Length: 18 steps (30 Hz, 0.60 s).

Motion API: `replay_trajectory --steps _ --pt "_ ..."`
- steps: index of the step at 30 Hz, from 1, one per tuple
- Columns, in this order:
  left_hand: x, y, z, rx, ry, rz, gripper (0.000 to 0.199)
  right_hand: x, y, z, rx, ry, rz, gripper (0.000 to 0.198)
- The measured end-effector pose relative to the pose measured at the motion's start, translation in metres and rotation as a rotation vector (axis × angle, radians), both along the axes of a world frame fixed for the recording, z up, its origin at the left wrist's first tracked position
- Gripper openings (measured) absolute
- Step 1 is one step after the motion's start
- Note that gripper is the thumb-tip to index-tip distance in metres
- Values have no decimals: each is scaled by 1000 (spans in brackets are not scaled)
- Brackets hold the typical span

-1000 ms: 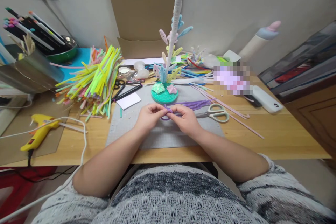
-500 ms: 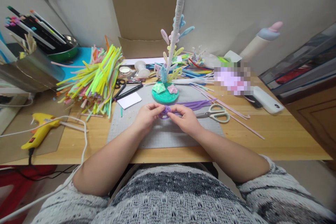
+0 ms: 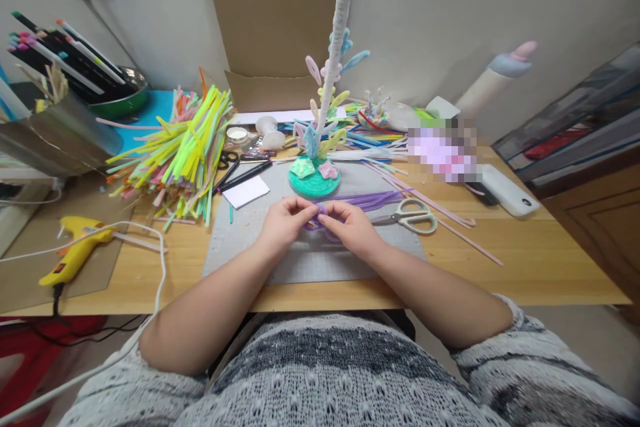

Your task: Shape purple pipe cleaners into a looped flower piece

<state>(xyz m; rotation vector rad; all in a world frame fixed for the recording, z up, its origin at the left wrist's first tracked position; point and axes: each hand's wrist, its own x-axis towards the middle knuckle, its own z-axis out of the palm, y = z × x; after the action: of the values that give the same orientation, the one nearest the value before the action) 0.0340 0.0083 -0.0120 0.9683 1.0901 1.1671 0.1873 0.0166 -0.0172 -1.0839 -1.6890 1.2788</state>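
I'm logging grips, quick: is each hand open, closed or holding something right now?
Left hand: closed, pinching the looped purple piece between thumb and fingers.
Right hand: closed, pinching the same piece.

I pinch a small purple fuzzy wire (image 3: 315, 219) between the fingertips of my left hand (image 3: 283, 223) and my right hand (image 3: 351, 224). It is thin and soft-looking, bent into small rounded loops. One loop dips below my right thumb and another curve shows by my left. My fingers hide part of it. It sits over the grey mat (image 3: 300, 268).
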Motion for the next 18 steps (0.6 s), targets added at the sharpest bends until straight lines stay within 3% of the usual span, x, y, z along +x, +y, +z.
replay_trajectory --steps 6,11,18 --pt "2 -2 -1 -17 0 6 26 -1 -2 1 -9 -44 -8 19" --pt "1 0 -4 -37 -19 -17 27 -1 -5 5 76 -105 -41 18" --pt "-2 3 -4 -142 -184 -124 28 -1 -5 5 51 -88 -69 18"
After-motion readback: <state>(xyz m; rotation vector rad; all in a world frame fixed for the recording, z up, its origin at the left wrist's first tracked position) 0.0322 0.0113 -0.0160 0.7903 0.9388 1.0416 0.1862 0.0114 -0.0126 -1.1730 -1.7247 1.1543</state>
